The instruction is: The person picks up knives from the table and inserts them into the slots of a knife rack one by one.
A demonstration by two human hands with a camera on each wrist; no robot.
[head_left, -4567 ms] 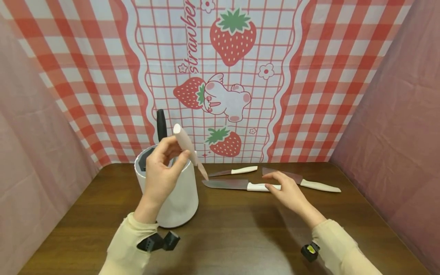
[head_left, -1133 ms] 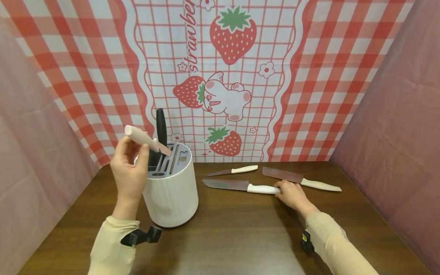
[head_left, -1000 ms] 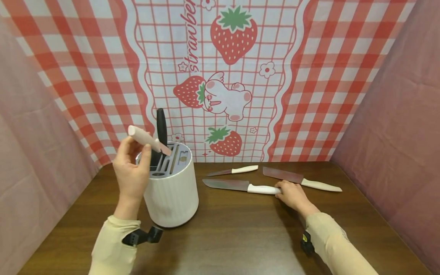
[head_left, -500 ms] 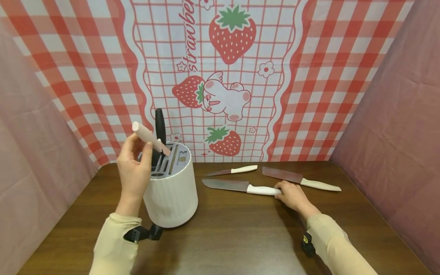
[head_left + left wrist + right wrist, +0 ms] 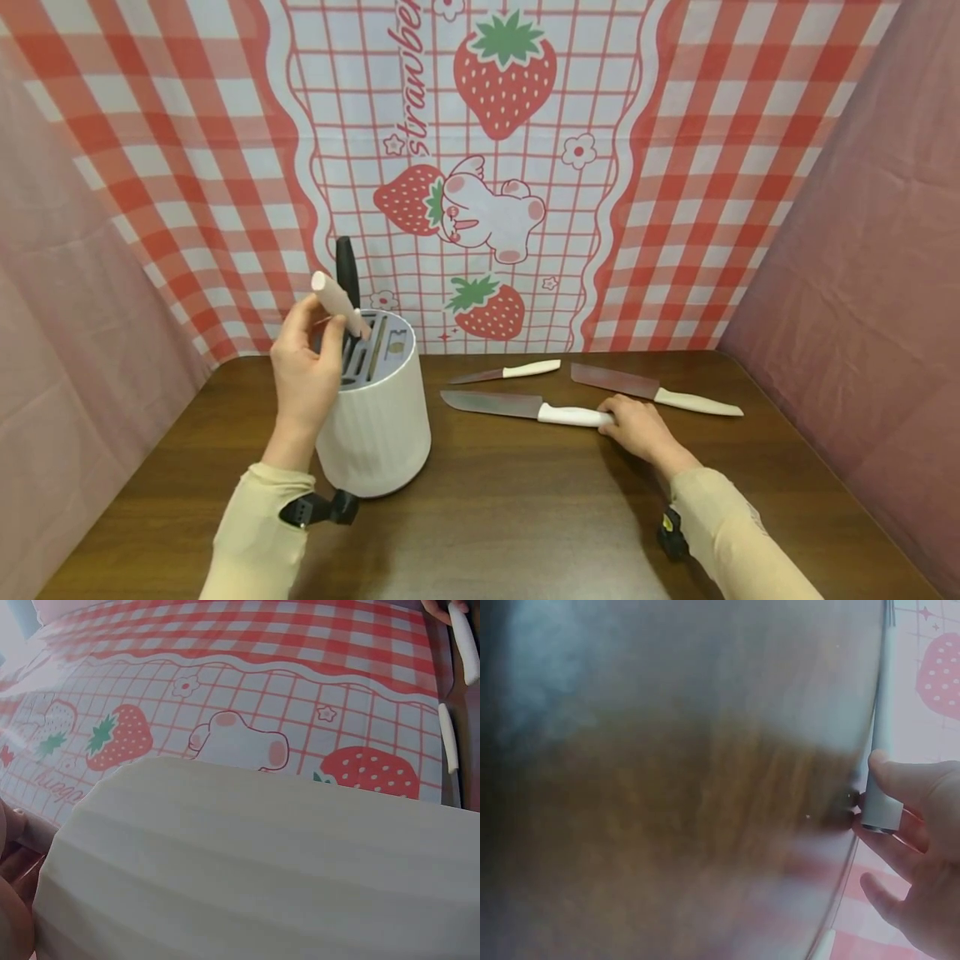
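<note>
In the head view my left hand pinches the pale handle of a small knife over the white knife block. Its blade slants down to the grey slotted top; whether the tip is inside a slot I cannot tell. A black-handled utensil stands in the block behind it. My right hand holds the handle end of a large white-handled kitchen knife lying on the table. The right wrist view shows thumb and fingers around that handle. The block's ribbed wall fills much of the left wrist view.
A small paring knife lies behind the large knife. To the right, a cleaver with a cream handle lies close to my right hand. The brown wooden table ends at a strawberry-patterned cloth, with pink cloth at both sides.
My left hand first went left, then edged back right, tilting the small knife steeper over the block's slots. My right hand moved onto the large knife's handle end and has stayed there.
</note>
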